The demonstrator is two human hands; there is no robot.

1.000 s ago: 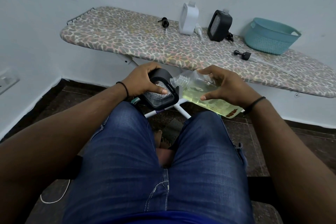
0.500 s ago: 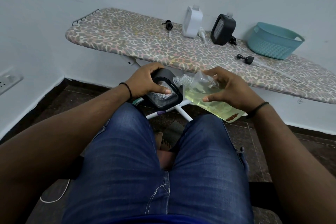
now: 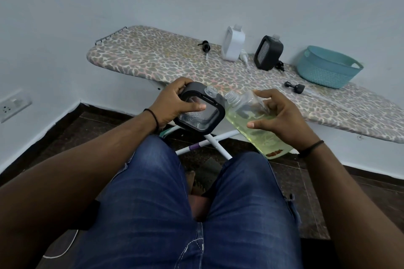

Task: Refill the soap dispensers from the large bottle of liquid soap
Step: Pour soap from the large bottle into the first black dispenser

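Note:
My left hand (image 3: 175, 102) grips a black-framed soap dispenser (image 3: 202, 113) with a clear window, its open neck pointing up and to the right. My right hand (image 3: 282, 119) holds the large clear bottle (image 3: 260, 131) of yellow-green liquid soap, tilted with its uncapped threaded neck next to the dispenser's neck. Both are held over my knees, in front of the ironing board (image 3: 166, 59). A white dispenser (image 3: 232, 43) and a second black dispenser (image 3: 268, 52) stand on the board without pumps.
Loose pump heads lie on the board: a black one (image 3: 205, 46), a white one (image 3: 244, 57), another black one (image 3: 279, 65). A black cap (image 3: 295, 87) lies nearer. A teal basket (image 3: 328, 69) sits at the right. A wall socket (image 3: 13, 105) is at the left.
The dispenser in my left hand has been turned more upright, so its neck now shows beside the bottle's neck. The view has tilted down a little.

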